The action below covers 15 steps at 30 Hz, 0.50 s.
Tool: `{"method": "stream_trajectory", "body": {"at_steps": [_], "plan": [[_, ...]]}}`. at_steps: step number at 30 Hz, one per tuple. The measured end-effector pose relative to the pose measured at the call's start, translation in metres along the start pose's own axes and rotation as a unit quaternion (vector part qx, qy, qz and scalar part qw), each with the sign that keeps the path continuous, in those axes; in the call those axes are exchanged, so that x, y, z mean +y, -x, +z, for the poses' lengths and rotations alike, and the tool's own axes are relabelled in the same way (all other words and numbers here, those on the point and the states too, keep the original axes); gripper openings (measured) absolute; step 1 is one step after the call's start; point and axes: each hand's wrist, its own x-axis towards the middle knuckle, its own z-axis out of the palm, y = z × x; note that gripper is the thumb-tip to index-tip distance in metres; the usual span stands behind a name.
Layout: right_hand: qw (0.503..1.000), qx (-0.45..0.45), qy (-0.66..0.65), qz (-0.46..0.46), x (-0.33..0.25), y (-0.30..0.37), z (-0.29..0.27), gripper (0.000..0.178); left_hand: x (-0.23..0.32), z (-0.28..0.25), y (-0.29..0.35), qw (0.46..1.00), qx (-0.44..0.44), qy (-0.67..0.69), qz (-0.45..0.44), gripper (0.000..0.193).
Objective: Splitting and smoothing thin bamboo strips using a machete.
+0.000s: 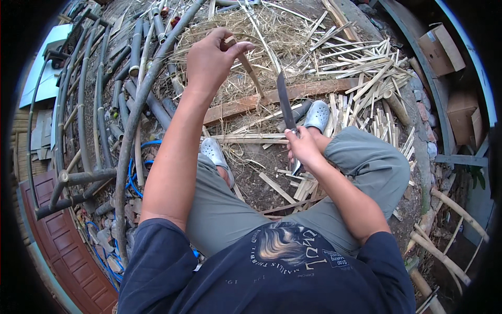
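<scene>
My left hand [210, 60] is raised at the upper middle, its thumb and fingers pinching the upper end of a narrow bamboo strip [251, 73]. The strip slants down, and its lower end meets or nearly meets a reddish-brown wooden beam [225, 112] on the ground. Lower and to the right, my right hand [302, 146] is wrapped round the grip of a machete [285, 99]. Its long dark blade points away from me, crossing in front of the beam, a little right of the strip. Most of the grip is hidden by my fingers.
Split bamboo sticks [361, 115] lie heaped on the right, with straw-like shavings [219, 42] beyond the beam. Bamboo poles and a pole frame [86, 104] stand at left beside a blue hose [130, 172]. Cardboard boxes [442, 49] sit at far right.
</scene>
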Motion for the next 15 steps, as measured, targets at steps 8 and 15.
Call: {"method": "stream_trajectory", "body": {"at_steps": [8, 15], "plan": [[0.978, -0.023, -0.03, -0.203, -0.054, 0.037, -0.019, 0.03, 0.003, -0.001, 0.005, 0.993, 0.011, -0.075, 0.091, 0.04], [0.968, 0.039, 0.15, -0.198, -0.011, 0.003, -0.017, 0.032, -0.006, 0.01, 0.002, 0.989, 0.03, -0.071, 0.126, 0.037]]}}
